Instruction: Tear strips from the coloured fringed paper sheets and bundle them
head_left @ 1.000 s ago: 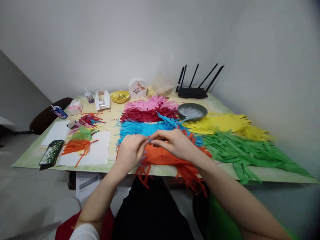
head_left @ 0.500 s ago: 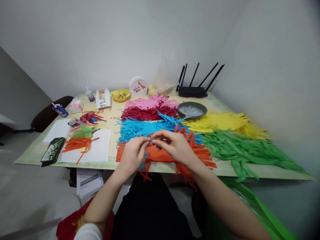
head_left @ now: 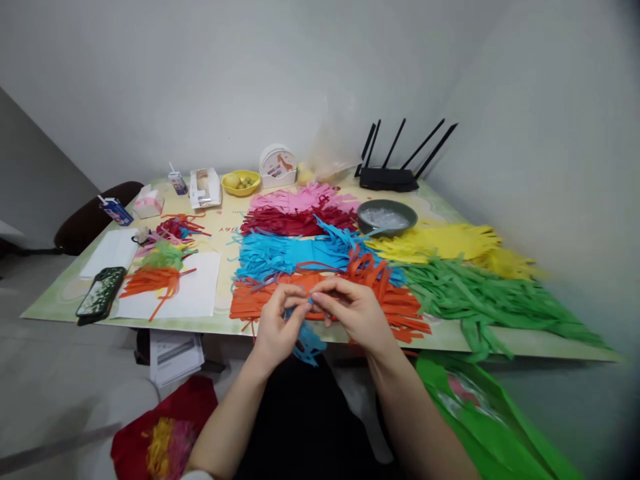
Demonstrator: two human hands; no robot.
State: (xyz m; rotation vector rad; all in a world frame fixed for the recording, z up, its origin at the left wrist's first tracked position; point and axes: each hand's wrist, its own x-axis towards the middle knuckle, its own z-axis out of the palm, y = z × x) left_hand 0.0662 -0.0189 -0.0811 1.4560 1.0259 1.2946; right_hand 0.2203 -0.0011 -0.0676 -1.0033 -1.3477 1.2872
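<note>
Blue tassel (head_left: 309, 343): at the near edge of the table (head_left: 225, 267), between and below the hands; partly hidden by the left hand.
Tassel's long axis: roughly twelve to six o'clock, gathered end up among the fingertips, loose strips hanging toward six.
Left hand (head_left: 280, 327): thumb and forefinger pinching a small blue bit of the tassel, the other fingers curled.
Right hand (head_left: 353, 313): thumb and forefinger closed at the same bit from the three o'clock side; how firmly, I cannot tell.
Orange fringed sheets (head_left: 253, 300): beneath the hands, long axis nine to three, cut ends pointing both ways.
Blue fringed sheets (head_left: 313, 251): at twelve o'clock, laid likewise.
Green fringed sheets (head_left: 465, 297): at three.
Bowl (head_left: 409, 225): toward one, clear plastic inside.
Phone (head_left: 101, 293): at nine.
</note>
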